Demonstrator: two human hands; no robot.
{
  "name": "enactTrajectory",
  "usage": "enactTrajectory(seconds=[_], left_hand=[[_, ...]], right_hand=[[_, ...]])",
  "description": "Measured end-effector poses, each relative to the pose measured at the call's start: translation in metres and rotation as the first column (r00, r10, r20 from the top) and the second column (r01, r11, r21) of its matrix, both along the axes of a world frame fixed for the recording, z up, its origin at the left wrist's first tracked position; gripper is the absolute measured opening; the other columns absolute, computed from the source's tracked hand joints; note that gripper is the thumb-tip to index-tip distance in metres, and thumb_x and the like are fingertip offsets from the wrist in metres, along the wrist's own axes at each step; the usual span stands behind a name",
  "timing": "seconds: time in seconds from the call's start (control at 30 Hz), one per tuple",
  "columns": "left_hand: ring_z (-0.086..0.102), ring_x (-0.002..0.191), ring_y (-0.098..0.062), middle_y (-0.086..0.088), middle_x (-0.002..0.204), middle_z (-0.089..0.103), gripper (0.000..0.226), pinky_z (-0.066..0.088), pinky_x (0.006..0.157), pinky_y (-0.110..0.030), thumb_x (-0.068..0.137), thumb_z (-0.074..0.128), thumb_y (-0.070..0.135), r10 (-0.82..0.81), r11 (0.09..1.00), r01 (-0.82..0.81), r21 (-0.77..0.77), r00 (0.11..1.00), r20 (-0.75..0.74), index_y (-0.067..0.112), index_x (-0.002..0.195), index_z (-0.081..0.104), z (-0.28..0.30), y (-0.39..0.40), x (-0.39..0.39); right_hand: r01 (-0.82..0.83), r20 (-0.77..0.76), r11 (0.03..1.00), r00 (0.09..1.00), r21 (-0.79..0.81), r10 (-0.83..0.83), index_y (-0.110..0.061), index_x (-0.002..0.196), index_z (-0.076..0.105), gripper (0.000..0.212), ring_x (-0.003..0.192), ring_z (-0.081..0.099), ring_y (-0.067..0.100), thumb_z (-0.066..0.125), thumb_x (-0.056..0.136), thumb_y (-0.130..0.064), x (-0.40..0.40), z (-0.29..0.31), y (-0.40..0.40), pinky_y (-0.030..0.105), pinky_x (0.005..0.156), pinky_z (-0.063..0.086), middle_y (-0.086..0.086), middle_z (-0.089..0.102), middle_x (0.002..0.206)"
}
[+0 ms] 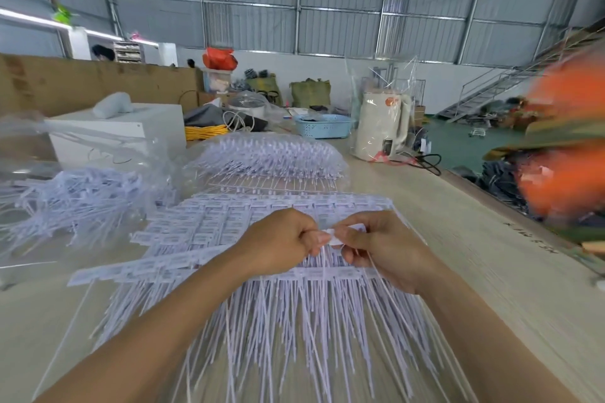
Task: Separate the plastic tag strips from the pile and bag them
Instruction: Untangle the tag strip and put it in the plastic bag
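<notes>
In the head view, the left hand (281,239) and right hand (379,245) meet above the pile of plastic tag strips (262,271) that fans out across the tabletop (491,288). Both hands are curled, thumbs and fingertips pinching the white head of a single tag (330,235) between them, its thin tail trailing down toward the person. The step looks like snapping one tag, or a short strip, free of its runner. To do it well, the pinch should sit close to the joint, with one hand bracing while the other twists, so the tail does not snag its neighbours. Separated strips already lie in a clear bag (82,193) at the left, near enough for the drop.
</notes>
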State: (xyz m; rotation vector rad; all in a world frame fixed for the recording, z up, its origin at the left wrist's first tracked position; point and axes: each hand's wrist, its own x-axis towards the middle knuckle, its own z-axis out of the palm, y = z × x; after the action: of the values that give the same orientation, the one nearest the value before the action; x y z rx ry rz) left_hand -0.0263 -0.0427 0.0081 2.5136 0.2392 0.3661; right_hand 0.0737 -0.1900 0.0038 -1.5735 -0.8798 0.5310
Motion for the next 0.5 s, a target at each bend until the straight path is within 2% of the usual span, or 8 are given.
enactTrajectory(seconds=[0.07, 0.2, 0.27, 0.33, 0.37, 0.4, 0.47, 0.5], left_hand=[[0.038, 0.039, -0.001, 0.011, 0.042, 0.047, 0.04, 0.032, 0.051, -0.022, 0.094, 0.052, 0.035, 0.007, 0.999, -0.006, -0.046, 1.0, 0.006, 0.027, 0.055, 0.057, -0.002, 0.001, 0.0], [0.04, 0.04, -0.001, 0.012, 0.038, 0.047, 0.056, 0.034, 0.056, -0.021, 0.094, 0.056, 0.023, 0.006, 0.929, 0.001, -0.371, 1.0, 0.018, 0.024, 0.038, 0.057, 0.004, 0.003, 0.003], [0.04, 0.037, 0.0, 0.011, 0.042, 0.051, 0.057, 0.031, 0.048, -0.017, 0.093, 0.057, 0.021, -0.014, 0.878, 0.008, -0.479, 1.0, -0.011, 0.024, 0.036, 0.058, 0.008, 0.003, 0.001], [0.036, 0.032, 0.001, 0.011, 0.038, 0.047, 0.06, 0.026, 0.04, -0.014, 0.093, 0.057, 0.02, -0.062, 0.842, 0.02, -0.539, 0.996, -0.06, 0.022, 0.033, 0.057, 0.01, 0.004, -0.003], [0.035, 0.031, 0.002, 0.011, 0.036, 0.045, 0.061, 0.025, 0.04, -0.015, 0.093, 0.056, 0.021, -0.08, 0.841, 0.024, -0.541, 0.994, -0.08, 0.021, 0.032, 0.056, 0.011, 0.005, -0.006], [0.036, 0.031, 0.002, 0.011, 0.035, 0.045, 0.062, 0.027, 0.042, -0.015, 0.093, 0.055, 0.022, -0.093, 0.852, 0.029, -0.522, 0.991, -0.097, 0.021, 0.031, 0.055, 0.012, 0.005, -0.009], [0.041, 0.036, 0.004, 0.012, 0.038, 0.048, 0.059, 0.035, 0.052, -0.017, 0.095, 0.053, 0.023, -0.118, 0.878, 0.05, -0.476, 0.987, -0.114, 0.022, 0.036, 0.055, 0.012, 0.005, -0.014], [0.044, 0.039, 0.004, 0.012, 0.043, 0.051, 0.052, 0.037, 0.057, -0.018, 0.096, 0.051, 0.02, -0.133, 0.884, 0.067, -0.463, 0.985, -0.113, 0.022, 0.044, 0.058, 0.012, 0.005, -0.016]], right_hand=[[0.027, 0.119, 1.0, 0.992, 0.013, -0.028, -0.006, 0.073, 0.065, 0.017, 0.046, 0.048, 0.008, 0.059, 0.09, -0.006, -0.003, -0.001, 0.002, 0.02, 0.049, 0.041, 0.0, 0.055, 0.05], [0.158, 0.411, 0.982, 0.892, 0.1, -0.185, -0.006, 0.074, 0.062, 0.014, 0.045, 0.042, 0.004, 0.06, 0.087, -0.002, -0.009, -0.005, 0.011, 0.021, 0.049, 0.036, -0.01, 0.048, 0.05], [0.167, 0.569, 0.974, 0.791, 0.151, -0.224, -0.007, 0.075, 0.062, 0.014, 0.052, 0.044, 0.003, 0.06, 0.087, 0.001, -0.012, -0.005, 0.011, 0.017, 0.054, 0.035, -0.01, 0.05, 0.058], [0.192, 0.707, 0.955, 0.642, 0.225, -0.296, -0.003, 0.076, 0.063, 0.013, 0.057, 0.048, 0.004, 0.059, 0.086, 0.004, -0.006, -0.002, 0.005, 0.01, 0.057, 0.036, -0.006, 0.053, 0.065], [0.237, 0.702, 0.936, 0.619, 0.26, -0.352, -0.003, 0.076, 0.063, 0.012, 0.056, 0.05, 0.003, 0.059, 0.087, 0.002, 0.0, 0.0, 0.0, 0.008, 0.056, 0.037, -0.005, 0.055, 0.065], [0.296, 0.608, 0.91, 0.678, 0.29, -0.414, -0.005, 0.077, 0.063, 0.012, 0.052, 0.049, 0.001, 0.06, 0.088, -0.003, 0.006, 0.005, -0.005, 0.009, 0.052, 0.038, -0.004, 0.056, 0.062], [0.373, 0.222, 0.855, 0.856, 0.361, -0.467, -0.009, 0.076, 0.062, 0.013, 0.045, 0.045, 0.005, 0.059, 0.089, -0.007, 0.018, 0.015, -0.018, 0.016, 0.045, 0.039, -0.003, 0.053, 0.054], [0.378, 0.007, 0.841, 0.911, 0.387, -0.412, -0.007, 0.075, 0.062, 0.014, 0.045, 0.044, 0.008, 0.058, 0.089, -0.004, 0.02, 0.021, -0.023, 0.017, 0.043, 0.038, 0.0, 0.052, 0.054]])
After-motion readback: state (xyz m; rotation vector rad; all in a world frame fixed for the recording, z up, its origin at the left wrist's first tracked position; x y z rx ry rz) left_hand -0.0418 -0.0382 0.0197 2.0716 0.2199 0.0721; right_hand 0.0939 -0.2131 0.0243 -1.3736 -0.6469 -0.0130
